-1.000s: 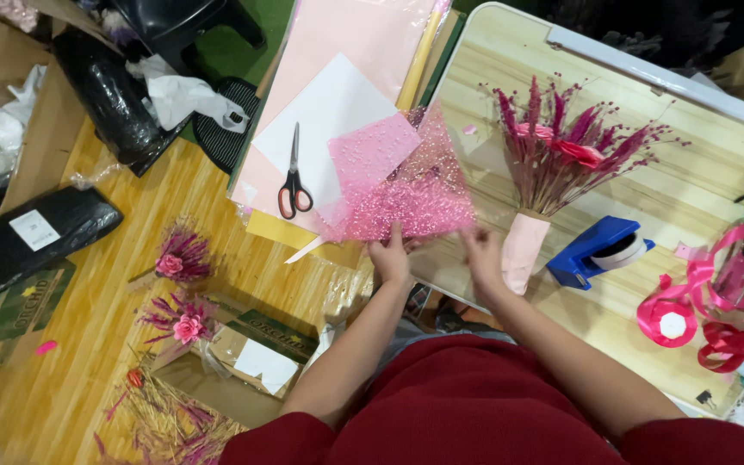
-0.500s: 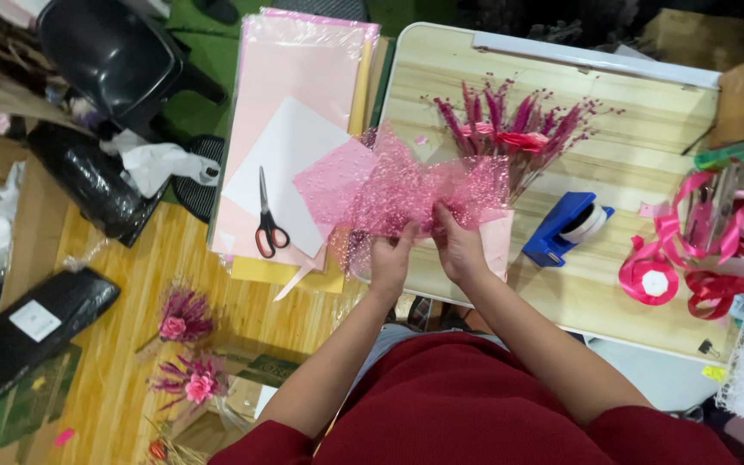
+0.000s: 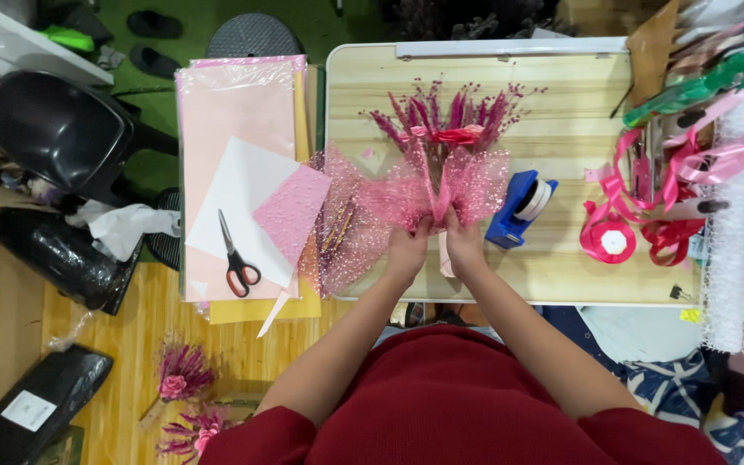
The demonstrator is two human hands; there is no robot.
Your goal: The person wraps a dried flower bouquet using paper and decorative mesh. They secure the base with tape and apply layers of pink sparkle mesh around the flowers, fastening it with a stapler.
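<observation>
Centre of frame: left hand [image 3: 408, 248] & right hand [image 3: 462, 245] side by side, fingers of both pinched round gathered pink dotted mesh [image 3: 441, 194], which fans up and out over the stems of a purple-pink dried-flower bunch [image 3: 449, 116] w/ red bow, lying on the pale wood table [image 3: 561, 267]. Stems themselves hidden by mesh & hands; can't tell if fingers touch them. Just right of the hands: blue tape dispenser [image 3: 523, 205] w/ a white roll sitting in it. Further right, pink ribbon spool [image 3: 609, 241] in a tangle of loose ribbon, partly cut off at right edge. Left of centre: stack of pink wrapping sheets [image 3: 234, 112], white sheet and pink textured square on top, red-handled scissors [image 3: 236, 263] lying on them. Lower left, on the floor: two small flower bunches [image 3: 182, 379], the lower one cut by frame edge. Upper left, dark chair [image 3: 62, 129], partly out of view.
</observation>
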